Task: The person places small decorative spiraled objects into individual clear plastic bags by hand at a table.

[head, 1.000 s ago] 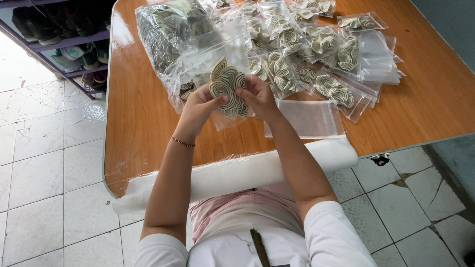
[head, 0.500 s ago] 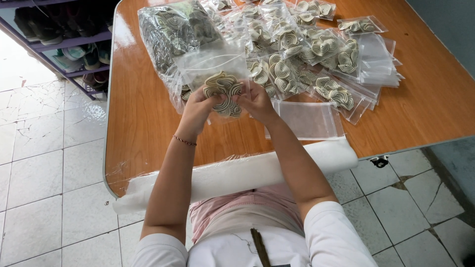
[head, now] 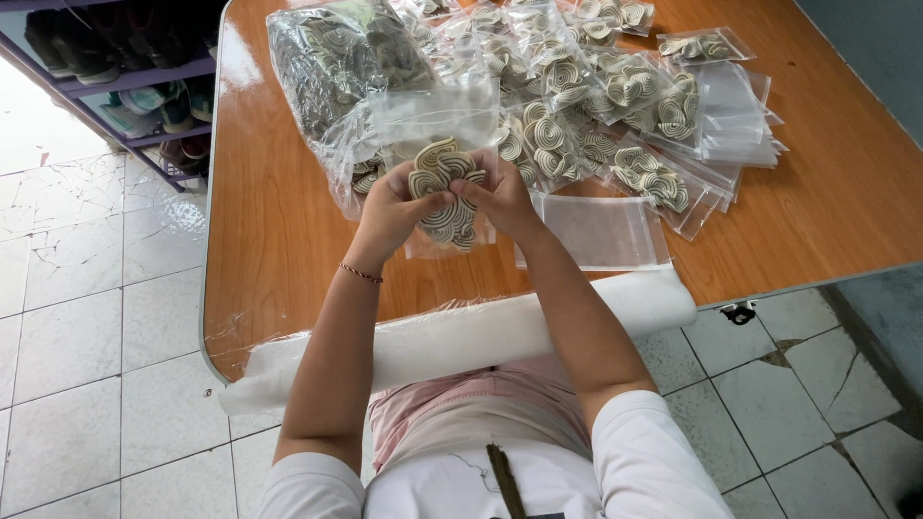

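Note:
My left hand (head: 392, 204) and my right hand (head: 500, 192) together grip a stack of flat cream-and-dark swirl-patterned pieces (head: 444, 190) above the wooden table (head: 279, 240). A thin bracelet circles my left wrist. An empty clear plastic bag (head: 598, 231) lies just right of my right hand. Behind my hands a large clear bag (head: 346, 67) bulges with more swirl pieces.
Several small filled clear bags (head: 615, 106) and a stack of empty ones (head: 735, 125) cover the far right of the table. A white roll wrapped in plastic (head: 461, 336) lies along the near edge. A shoe rack (head: 125, 77) stands at the upper left on the tiled floor.
The stack of swirl pieces has turned and shifted slightly in my hands, staying over the same spot of the table.

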